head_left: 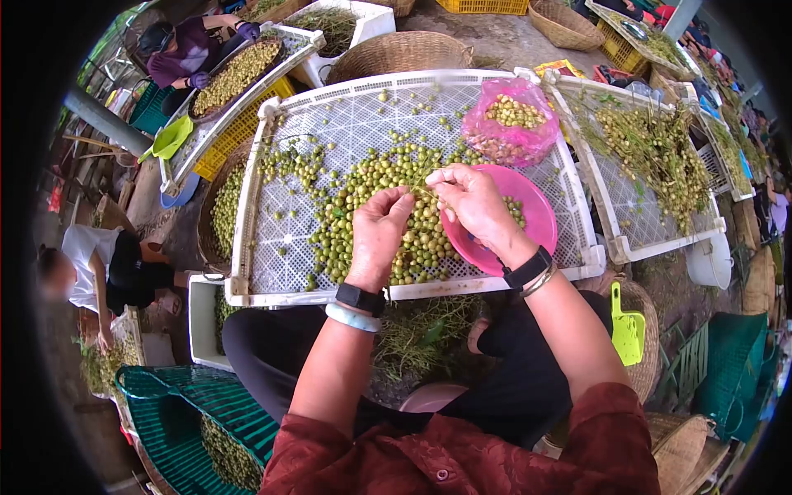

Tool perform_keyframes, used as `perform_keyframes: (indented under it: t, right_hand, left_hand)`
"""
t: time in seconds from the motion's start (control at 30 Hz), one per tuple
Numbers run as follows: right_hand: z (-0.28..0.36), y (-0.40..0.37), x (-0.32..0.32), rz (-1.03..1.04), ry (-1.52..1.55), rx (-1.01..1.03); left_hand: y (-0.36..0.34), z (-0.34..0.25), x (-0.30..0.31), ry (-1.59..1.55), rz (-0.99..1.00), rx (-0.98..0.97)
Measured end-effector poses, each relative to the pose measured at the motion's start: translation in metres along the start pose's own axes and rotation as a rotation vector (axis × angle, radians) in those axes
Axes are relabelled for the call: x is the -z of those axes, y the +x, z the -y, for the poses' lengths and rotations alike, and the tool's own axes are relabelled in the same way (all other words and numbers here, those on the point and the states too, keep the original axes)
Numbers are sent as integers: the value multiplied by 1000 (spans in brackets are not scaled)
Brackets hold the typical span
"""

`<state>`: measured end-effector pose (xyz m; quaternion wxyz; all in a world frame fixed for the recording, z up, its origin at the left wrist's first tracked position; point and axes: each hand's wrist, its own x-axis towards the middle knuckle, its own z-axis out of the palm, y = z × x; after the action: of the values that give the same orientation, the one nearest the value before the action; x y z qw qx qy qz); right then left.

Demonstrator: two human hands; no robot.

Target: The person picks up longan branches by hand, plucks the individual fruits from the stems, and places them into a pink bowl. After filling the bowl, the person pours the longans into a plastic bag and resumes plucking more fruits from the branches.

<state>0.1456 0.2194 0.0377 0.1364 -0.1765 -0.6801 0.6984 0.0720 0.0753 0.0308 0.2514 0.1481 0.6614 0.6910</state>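
Note:
My left hand [381,231] is closed in a pinch above a white perforated tray [355,115]; what lies between its fingertips is too small to make out. Close by on the right, my right hand [474,205] pinches a thin green stem [418,180]. Loose small round green-yellow fruits [363,177] are heaped under and around both hands. Below my right hand sits a pink bowl [540,219], partly hidden by the hand, with some fruits in it. A pink plastic bag [487,140] of paler fruits lies at the tray's far right.
On the right, another white tray [606,198] carries stemmed fruits [660,148]. A yellow-green scoop [628,326] lies beside my knee. Green baskets [157,412] stand lower left. Other people [91,256] sit at left, one near a basket of fruits [235,78]. Stripped stems [421,342] lie below the tray.

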Motion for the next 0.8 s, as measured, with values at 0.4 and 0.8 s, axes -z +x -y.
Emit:
perform_keyframes:
  t: [0.4, 0.8]
  right_hand:
    - [9, -1, 2, 190, 188, -88]
    - [18, -4, -11, 193, 79, -14]
  left_hand:
    - [1, -23, 14, -17, 40, 30]
    - [-6, -26, 12, -20, 89, 17]
